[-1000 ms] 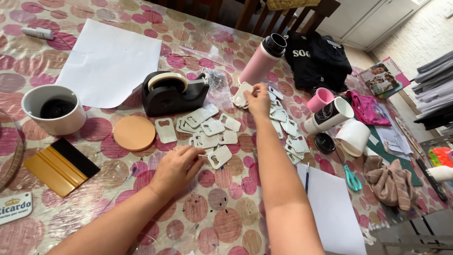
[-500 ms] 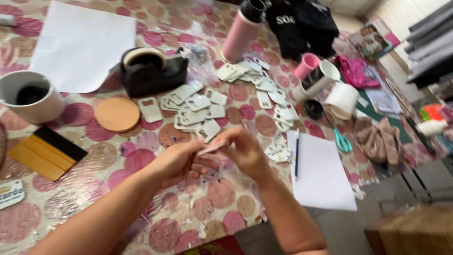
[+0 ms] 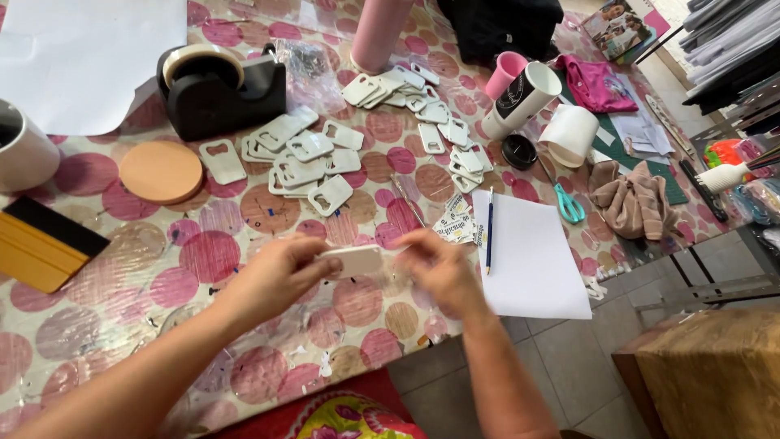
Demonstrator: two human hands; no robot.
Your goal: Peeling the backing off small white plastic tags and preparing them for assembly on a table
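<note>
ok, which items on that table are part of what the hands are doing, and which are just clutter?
In use:
- white card, held by left hand and right hand
- pile of white cards
- second pile

Lying about:
- tape dispenser
- orange coaster
- yellow squeegee
- scissors
- pencil on paper sheet
</note>
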